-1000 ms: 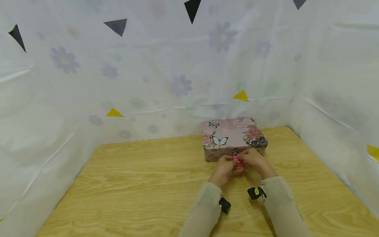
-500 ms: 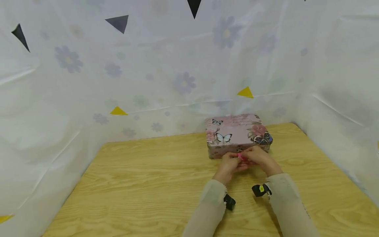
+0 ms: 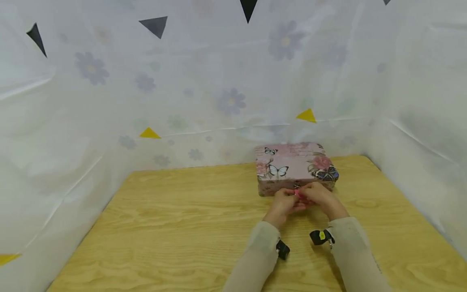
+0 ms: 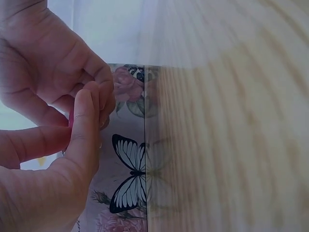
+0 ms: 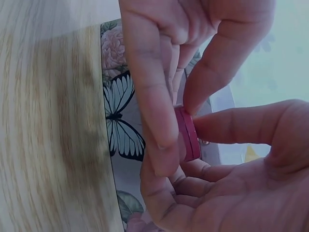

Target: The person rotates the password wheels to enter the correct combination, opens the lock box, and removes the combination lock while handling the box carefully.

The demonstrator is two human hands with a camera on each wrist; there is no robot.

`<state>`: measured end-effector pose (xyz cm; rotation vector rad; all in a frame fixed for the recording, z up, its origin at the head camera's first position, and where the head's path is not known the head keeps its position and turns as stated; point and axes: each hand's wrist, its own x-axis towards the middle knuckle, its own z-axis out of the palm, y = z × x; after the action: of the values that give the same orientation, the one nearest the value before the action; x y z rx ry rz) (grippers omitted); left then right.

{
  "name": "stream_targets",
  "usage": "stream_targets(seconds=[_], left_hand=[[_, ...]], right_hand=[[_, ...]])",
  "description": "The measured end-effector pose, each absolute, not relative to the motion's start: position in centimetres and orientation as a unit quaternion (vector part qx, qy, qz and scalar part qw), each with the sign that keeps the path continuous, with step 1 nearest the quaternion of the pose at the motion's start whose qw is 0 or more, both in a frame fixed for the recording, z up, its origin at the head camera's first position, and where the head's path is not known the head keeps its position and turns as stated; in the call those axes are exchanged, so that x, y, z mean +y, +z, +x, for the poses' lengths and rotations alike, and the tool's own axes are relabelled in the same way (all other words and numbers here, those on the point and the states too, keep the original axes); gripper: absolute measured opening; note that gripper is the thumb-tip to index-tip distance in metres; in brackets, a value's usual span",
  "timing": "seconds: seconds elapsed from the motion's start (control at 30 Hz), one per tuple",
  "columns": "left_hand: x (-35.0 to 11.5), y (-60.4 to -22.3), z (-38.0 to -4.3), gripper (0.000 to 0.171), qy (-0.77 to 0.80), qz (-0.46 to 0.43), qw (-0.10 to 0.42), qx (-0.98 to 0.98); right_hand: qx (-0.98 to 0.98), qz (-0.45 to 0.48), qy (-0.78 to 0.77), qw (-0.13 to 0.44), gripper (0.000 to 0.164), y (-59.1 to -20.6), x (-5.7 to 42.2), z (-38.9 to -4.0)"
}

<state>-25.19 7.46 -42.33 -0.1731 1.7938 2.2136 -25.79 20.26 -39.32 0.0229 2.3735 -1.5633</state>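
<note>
A small pink-red piece point(image 5: 188, 133) with a thin seam along its edge is held between both hands, in front of the box's clasp. My left hand point(image 3: 283, 204) pinches it from the left, thumb on one face and fingers on the other. From the right, my right hand point(image 3: 322, 198) grips it too, its thumb point(image 5: 236, 125) pressing the edge while its fingers curl behind. The left wrist view shows only a sliver of it, as fingers cover the rest. The pink tin-like box point(image 3: 292, 162) with butterflies and roses stands lid down, just beyond the fingertips. I cannot tell what kind of thing the piece is.
The wooden table point(image 3: 175, 227) spreads left of and in front of the box. A white flowered sheet point(image 3: 204, 81) hangs behind it, with further white sheeting at both sides. Black wrist cameras point(image 3: 321, 237) sit under the sleeves.
The scene has shifted slightly to the right in the head view as the camera turned. Both hands keep their hold on the pink-red piece at the box's front, with only small finger movement.
</note>
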Motion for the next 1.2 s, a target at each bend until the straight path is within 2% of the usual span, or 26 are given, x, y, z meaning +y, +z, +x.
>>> stream_targets(seconds=[0.4,0.63,0.9,1.2], left_hand=[[7.3,-42.4,-25.2,0.015,0.759,-0.066,0.14,0.633],[7.5,-42.5,-25.3,0.015,0.768,-0.062,0.133,0.623],[7.6,-42.5,-25.3,0.016,0.769,-0.054,0.126,0.624],[7.8,-42.2,-25.0,0.019,0.769,-0.057,0.13,0.624]], right_hand=[[0.772,-0.016,-0.613,0.167,0.025,-41.8,21.1,-27.5],[0.776,0.032,-0.608,0.166,0.029,-39.9,20.1,-26.3],[0.778,0.019,-0.607,0.164,0.029,-39.6,20.3,-26.0],[0.768,0.022,-0.616,0.174,0.019,-39.8,20.5,-25.9]])
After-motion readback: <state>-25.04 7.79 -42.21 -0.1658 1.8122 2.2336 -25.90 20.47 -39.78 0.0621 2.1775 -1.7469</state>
